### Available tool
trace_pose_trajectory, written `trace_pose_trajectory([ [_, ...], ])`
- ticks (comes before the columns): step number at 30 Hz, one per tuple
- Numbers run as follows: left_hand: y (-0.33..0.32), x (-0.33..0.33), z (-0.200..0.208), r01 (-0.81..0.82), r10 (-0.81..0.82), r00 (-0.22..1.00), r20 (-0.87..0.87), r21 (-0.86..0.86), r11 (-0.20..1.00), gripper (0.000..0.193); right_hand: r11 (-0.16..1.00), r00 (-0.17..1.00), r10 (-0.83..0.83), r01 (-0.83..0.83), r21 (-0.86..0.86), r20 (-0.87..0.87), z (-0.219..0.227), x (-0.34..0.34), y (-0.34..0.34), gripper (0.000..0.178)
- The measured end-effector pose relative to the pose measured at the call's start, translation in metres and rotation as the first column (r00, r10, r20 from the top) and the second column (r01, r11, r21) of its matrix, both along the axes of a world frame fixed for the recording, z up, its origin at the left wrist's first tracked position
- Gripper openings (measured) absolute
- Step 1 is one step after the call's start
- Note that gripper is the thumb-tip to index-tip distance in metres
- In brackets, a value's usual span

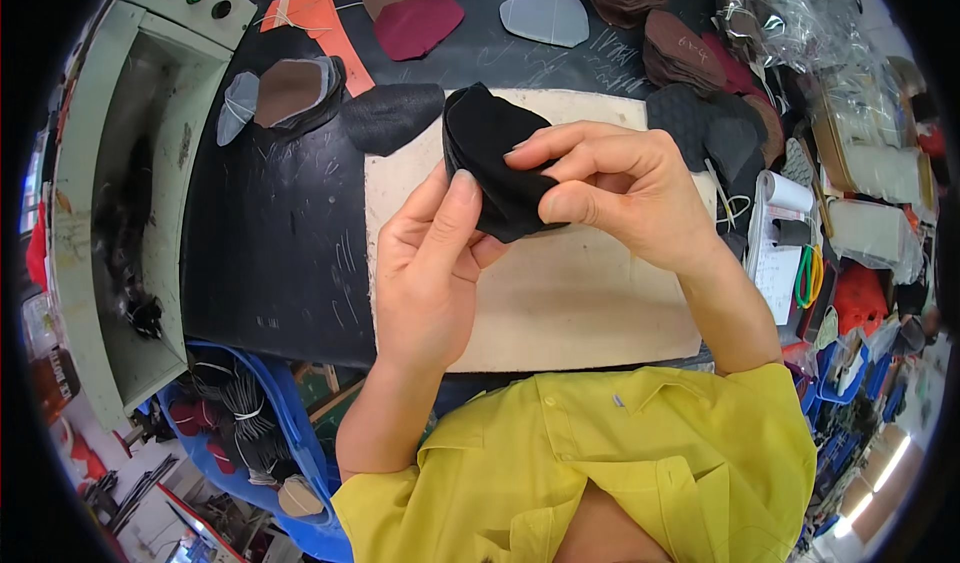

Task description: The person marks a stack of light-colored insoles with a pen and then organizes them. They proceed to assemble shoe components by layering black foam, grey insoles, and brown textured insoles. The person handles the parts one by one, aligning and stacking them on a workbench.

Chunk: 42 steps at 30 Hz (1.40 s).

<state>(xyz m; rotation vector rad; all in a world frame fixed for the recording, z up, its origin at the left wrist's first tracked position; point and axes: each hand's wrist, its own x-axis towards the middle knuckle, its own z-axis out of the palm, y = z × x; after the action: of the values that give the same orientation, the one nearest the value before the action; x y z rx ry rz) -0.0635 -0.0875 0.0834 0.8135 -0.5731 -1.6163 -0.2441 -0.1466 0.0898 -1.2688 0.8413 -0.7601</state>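
A stack of black fabric pieces (497, 163) is held up above the cream board (570, 308), bent between my two hands. My left hand (430, 253) grips its left edge, thumb on the near face and fingers behind. Thumb and fingers of my right hand (625, 188) pinch the right side of the stack. How many layers it has I cannot tell. Just left of it, a dark grey rounded piece (392, 118) lies partly on the board and partly on the black tabletop (270, 253).
Brown and grey cut pieces (290, 93), a maroon piece (420, 27) and a light grey piece (545, 17) lie along the far side. Brown stacks (684, 51) and a notepad (775, 263) are at right. A green-grey machine (150, 163) and blue bin (300, 433) stand left.
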Motion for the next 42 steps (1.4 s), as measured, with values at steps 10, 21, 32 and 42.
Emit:
trace_pose_trajectory([
  [10,0.030,0.005,-0.005,0.025,-0.023,0.999,-0.027,0.078,0.997,0.038,0.993,0.996,0.079,-0.076,-0.092,0.036,0.000,-0.001,0.028,0.016],
  [21,0.058,-0.014,-0.002,-0.081,0.073,0.992,0.103,0.069,0.994,0.034,0.888,0.972,-0.184,0.100,-0.448,-0.148,0.005,0.015,0.073,0.029],
  [32,0.073,-0.018,-0.006,-0.141,0.140,0.983,0.117,0.001,0.990,0.030,0.991,0.988,-0.132,0.132,0.014,0.074,-0.011,0.000,0.084,0.014],
  [42,0.082,-0.025,-0.015,-0.162,0.163,0.983,0.082,-0.015,0.987,0.032,0.966,0.965,-0.258,0.258,0.021,0.051,-0.011,0.012,0.103,0.014],
])
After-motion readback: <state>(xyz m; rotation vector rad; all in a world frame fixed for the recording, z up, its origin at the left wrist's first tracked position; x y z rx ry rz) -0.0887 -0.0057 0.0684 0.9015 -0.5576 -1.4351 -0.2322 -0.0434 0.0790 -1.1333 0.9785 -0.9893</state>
